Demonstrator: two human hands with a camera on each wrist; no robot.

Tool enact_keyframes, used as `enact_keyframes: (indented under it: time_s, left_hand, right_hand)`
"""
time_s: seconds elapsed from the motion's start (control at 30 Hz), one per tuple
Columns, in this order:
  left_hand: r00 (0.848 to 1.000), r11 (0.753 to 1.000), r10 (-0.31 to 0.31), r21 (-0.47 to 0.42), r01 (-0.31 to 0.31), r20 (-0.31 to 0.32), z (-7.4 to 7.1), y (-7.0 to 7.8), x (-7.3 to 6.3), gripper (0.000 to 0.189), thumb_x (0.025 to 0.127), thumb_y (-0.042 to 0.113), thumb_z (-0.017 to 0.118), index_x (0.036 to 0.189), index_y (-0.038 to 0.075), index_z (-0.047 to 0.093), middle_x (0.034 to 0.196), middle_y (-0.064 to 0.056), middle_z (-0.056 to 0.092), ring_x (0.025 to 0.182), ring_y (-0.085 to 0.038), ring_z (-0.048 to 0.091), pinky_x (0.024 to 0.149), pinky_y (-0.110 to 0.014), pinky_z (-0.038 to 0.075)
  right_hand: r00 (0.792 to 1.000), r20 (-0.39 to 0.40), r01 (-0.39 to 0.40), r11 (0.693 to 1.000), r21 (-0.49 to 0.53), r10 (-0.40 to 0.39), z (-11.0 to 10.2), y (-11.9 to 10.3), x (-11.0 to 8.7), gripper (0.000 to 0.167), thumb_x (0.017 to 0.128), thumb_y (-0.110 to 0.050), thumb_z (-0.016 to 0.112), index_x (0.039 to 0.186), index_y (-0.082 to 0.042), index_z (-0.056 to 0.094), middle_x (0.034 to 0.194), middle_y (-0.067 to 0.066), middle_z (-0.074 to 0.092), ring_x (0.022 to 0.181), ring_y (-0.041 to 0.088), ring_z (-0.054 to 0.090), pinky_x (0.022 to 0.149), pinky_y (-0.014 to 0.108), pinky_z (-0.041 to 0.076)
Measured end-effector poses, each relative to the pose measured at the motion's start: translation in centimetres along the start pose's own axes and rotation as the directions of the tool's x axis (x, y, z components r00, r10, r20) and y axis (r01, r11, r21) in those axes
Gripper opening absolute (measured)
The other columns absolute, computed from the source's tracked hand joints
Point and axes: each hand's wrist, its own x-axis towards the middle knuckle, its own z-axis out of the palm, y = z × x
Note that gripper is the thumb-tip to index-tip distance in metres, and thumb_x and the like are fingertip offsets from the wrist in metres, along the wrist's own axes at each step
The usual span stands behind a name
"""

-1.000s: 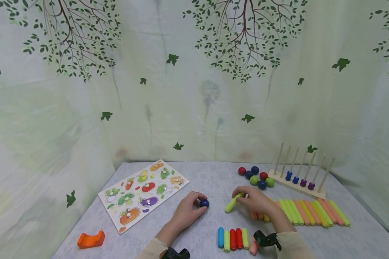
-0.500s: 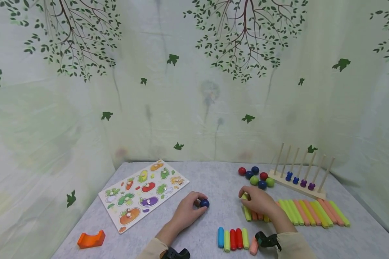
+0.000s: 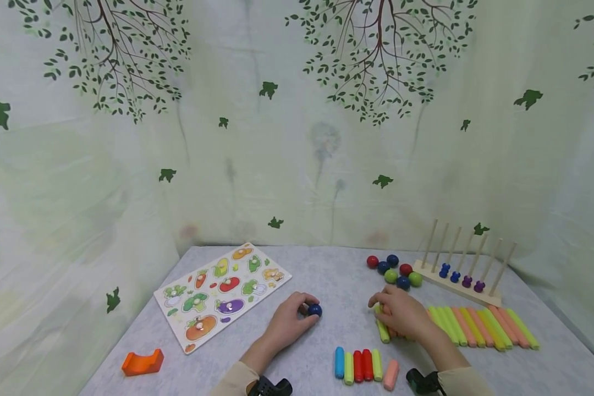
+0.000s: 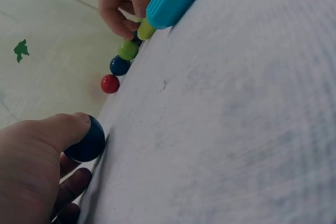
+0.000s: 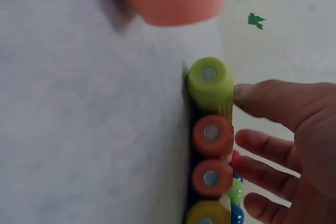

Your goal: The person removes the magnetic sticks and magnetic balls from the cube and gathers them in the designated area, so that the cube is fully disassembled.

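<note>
On the table, my left hand (image 3: 290, 319) pinches a dark blue ball (image 3: 314, 311); in the left wrist view the thumb lies on the ball (image 4: 90, 141). My right hand (image 3: 401, 312) is over the left end of a row of magnetic sticks (image 3: 470, 325). Its thumb touches the lime green stick (image 5: 209, 83) at that end, while the other fingers are spread and hold nothing. Beside the green stick lie orange sticks (image 5: 211, 132) and a yellow one (image 5: 206, 214), with round metal discs in their ends. The hand hides part of the row from the head camera.
Nearer me lie short sticks: blue (image 3: 339, 362), green, red (image 3: 363, 365) and one salmon (image 3: 390, 375). Behind the row are several coloured balls (image 3: 390, 275) and a pegged wooden stand (image 3: 455, 282). At left lie a vegetable puzzle board (image 3: 182, 330) and an orange curved block (image 3: 142, 362).
My right hand has brought the green stick rightward, from tilted to lined up at the row's left end, and its fingers have loosened. My left hand stays on the blue ball.
</note>
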Motion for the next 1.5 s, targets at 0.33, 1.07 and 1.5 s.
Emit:
enact_keyframes:
  time_s: [0.33, 1.07, 1.5]
  left_hand:
    - [1.000, 1.000, 0.011, 0.008, -0.011, -0.010, 0.1, 0.0, -0.1, 0.028, 0.090, 0.027, 0.074, 0.116, 0.023, 0.065, 0.112, 0.004, 0.064, 0.095, -0.009, 0.060, 0.083, -0.028, 0.051]
    - [0.983, 0.990, -0.117, -0.065, 0.127, 0.145, 0.3, 1.6, 3.6, 0.026, 0.091, 0.023, 0.073, 0.116, 0.019, 0.068, 0.114, 0.000, 0.066, 0.095, -0.012, 0.061, 0.079, -0.031, 0.053]
    - [0.916, 0.938, -0.239, -0.167, 0.304, 0.324, 3.7, 6.4, 9.7, 0.020, 0.090, 0.014, 0.074, 0.107, 0.009, 0.065, 0.097, -0.006, 0.066, 0.072, -0.016, 0.065, 0.069, -0.028, 0.059]
  right_hand:
    - [0.968, 0.042, 0.244, 0.969, 0.036, -0.246, 0.3, 2.5, -2.3, 0.028, 0.084, -0.044, 0.077, 0.109, -0.033, 0.073, 0.145, 0.013, 0.053, 0.134, 0.040, 0.046, 0.105, 0.069, 0.038]
    - [0.968, -0.001, 0.247, 0.955, 0.164, -0.250, 1.1, 4.0, -3.4, 0.035, 0.090, -0.047, 0.070, 0.122, -0.034, 0.068, 0.151, 0.010, 0.048, 0.139, 0.041, 0.041, 0.108, 0.070, 0.033]
    - [0.976, -0.009, 0.215, 0.962, 0.169, -0.216, 1.2, 3.9, -3.6, 0.034, 0.089, -0.048, 0.070, 0.121, -0.038, 0.068, 0.151, 0.007, 0.049, 0.140, 0.039, 0.041, 0.107, 0.071, 0.033]
